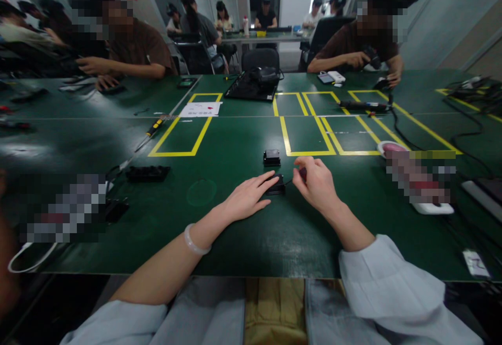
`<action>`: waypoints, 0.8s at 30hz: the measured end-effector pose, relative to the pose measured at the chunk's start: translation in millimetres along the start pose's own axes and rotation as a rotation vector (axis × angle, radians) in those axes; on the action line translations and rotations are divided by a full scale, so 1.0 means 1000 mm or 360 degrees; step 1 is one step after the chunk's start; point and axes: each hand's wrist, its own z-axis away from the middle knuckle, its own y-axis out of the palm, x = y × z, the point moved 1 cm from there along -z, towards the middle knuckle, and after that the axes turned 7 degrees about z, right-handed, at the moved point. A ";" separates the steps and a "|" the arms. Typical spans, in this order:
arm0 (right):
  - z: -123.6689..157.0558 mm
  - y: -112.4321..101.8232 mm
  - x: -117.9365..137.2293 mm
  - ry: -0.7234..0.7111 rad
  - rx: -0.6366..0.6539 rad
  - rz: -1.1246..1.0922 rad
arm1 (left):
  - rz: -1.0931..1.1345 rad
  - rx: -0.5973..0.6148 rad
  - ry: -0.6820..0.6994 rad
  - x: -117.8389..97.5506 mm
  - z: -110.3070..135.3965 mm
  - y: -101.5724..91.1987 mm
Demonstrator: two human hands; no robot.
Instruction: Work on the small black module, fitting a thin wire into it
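My left hand [251, 193] reaches in from the left, its fingers stretched over the left part of a small black block [277, 188] on the green table, with the thumb at the near side. My fingers cover part of that block. To its right, my right hand [316, 185] is closed around the dark red handle of what looks like a small screwdriver [303, 173]. Its thin dark shaft points left toward the block; its tip is too small to make out. Just beyond stands a second small black block [272, 157], untouched.
Left on the table lie a black strip-shaped part [148, 173] and a yellow-and-black screwdriver [155, 127]. Farther back are a paper sheet [201, 109], yellow tape outlines and a black flat case [251, 88]. At right, a black pen-shaped tool [364, 106] trails a cable. Co-workers sit opposite.
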 end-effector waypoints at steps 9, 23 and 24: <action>-0.001 -0.003 0.001 -0.0026 -0.0006 -0.0017 | -0.0017 0.0006 -0.0008 -0.001 0.001 -0.001; -0.001 -0.002 0.001 0.0053 0.0018 -0.0033 | -0.0011 0.0000 -0.0007 0.000 0.000 0.000; -0.001 -0.002 0.001 0.0049 0.0022 -0.0038 | -0.0009 -0.0002 -0.0007 0.000 0.000 0.000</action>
